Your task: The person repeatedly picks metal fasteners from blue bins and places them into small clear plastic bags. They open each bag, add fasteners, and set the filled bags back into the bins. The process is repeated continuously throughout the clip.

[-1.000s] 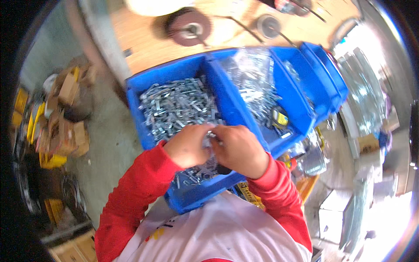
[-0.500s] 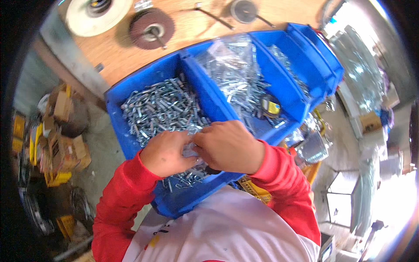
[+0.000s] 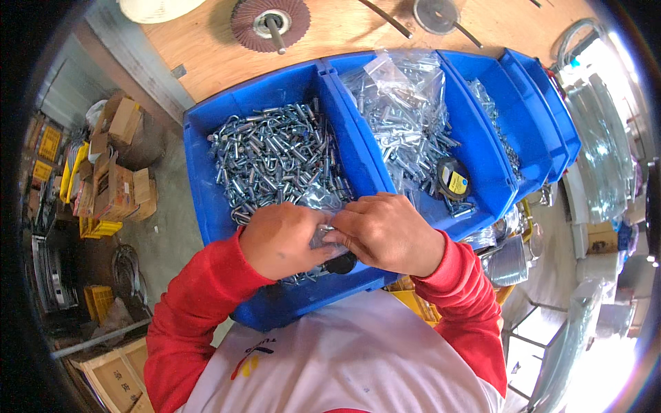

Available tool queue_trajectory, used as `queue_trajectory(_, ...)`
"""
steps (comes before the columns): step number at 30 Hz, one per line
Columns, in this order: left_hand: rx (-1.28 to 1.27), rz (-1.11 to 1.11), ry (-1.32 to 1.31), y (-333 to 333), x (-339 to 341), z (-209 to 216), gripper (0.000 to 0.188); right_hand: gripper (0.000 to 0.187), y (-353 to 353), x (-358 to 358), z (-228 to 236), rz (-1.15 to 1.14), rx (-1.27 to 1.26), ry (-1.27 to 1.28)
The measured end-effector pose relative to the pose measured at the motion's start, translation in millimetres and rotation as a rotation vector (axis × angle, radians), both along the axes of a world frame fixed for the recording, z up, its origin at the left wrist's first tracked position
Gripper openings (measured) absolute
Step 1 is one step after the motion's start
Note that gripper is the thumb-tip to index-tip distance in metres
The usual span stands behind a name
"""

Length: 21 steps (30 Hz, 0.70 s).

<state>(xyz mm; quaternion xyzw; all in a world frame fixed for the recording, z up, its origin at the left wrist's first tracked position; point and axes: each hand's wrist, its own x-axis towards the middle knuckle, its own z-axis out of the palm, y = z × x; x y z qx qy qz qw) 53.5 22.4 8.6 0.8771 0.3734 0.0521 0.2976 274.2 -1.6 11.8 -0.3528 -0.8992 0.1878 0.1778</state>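
My left hand (image 3: pixel 281 239) and my right hand (image 3: pixel 394 234) meet over the front of a blue bin (image 3: pixel 200 175), their fingers pinched on a small clear plastic bag (image 3: pixel 322 198). Part of that bag shows above and between my fingers; what it contains is hard to make out. Beneath lies a heap of shiny hook-shaped metal pins (image 3: pixel 272 155). A black rounded object (image 3: pixel 341 263) sits just under my right fingers, mostly hidden.
Right of this bin, a second blue bin (image 3: pixel 490 184) holds bagged metal pins (image 3: pixel 406 103) and a black-and-yellow tape measure (image 3: pixel 454 180). Further blue bins stand beyond. Behind, a wooden board carries a flap disc (image 3: pixel 270 24). Cardboard boxes (image 3: pixel 113 189) stand on the floor at left.
The view has shifted, so the bins appear farther right. My hands stay together on the bag, and more of the bag and the black object shows between them.
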Motion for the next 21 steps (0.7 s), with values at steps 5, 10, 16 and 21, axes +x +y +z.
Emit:
queue_trajectory(5, 0.044, 0.031, -0.077, -4, 9, 25, 0.035, 0.025, -1, 5, 25, -0.042, 0.104, 0.060)
queue_trajectory(10, -0.308, 0.096, -0.327, -10, -17, 66, 0.045, 0.010, -6, 91, 42, -0.545, 0.251, 0.570)
queue_trajectory(16, -0.245, 0.398, -0.078, -7, -11, 15, 0.031, 0.033, 4, 152, -66, -0.830, -0.233, -0.058)
queue_trajectory(21, 0.028, 0.407, -0.208, -11, 6, -5, 0.021, 0.027, 16, 146, -137, -0.671, -0.338, -0.366)
